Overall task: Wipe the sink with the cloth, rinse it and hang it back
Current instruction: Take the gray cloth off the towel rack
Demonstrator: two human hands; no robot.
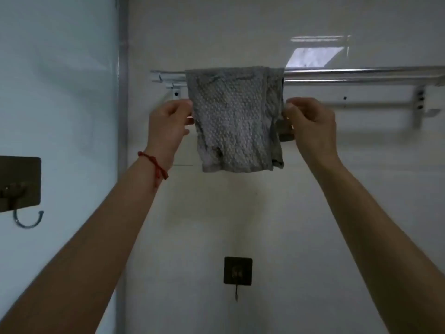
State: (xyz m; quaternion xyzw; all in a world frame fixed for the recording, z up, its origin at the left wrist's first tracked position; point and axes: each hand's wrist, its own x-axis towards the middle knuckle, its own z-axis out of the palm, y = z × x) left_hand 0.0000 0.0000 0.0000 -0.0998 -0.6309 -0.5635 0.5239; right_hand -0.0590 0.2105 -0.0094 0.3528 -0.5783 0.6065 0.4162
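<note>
Hanging the grey waffle-weave cloth [234, 119] over the front bar of the wall-mounted towel rack [361, 74], near its left end. Cloth is draped over the bar and hangs down the tiled wall, bottom edge uneven and bunched at the lower left. Left hand [168, 124], red string bracelet [155, 166] on its wrist, pinches the cloth's left edge between thumb and fingers. Right hand [310, 124] has curled fingers at the right edge; looks like a pinch too, though the contact point is slightly blurred. Sink not in view, so the wiping and rinsing can't be checked; judging by position, this is the final hang-back step.

Risks: uneven drape means more weight on one side, so the cloth could slide off the smooth bar once let go. Tugging one edge harder would skew it or pull it off. A wet cloth may drip down the wall toward the adhesive hook [238, 271] below. A second hook [20, 186] sits on the left panel.
</note>
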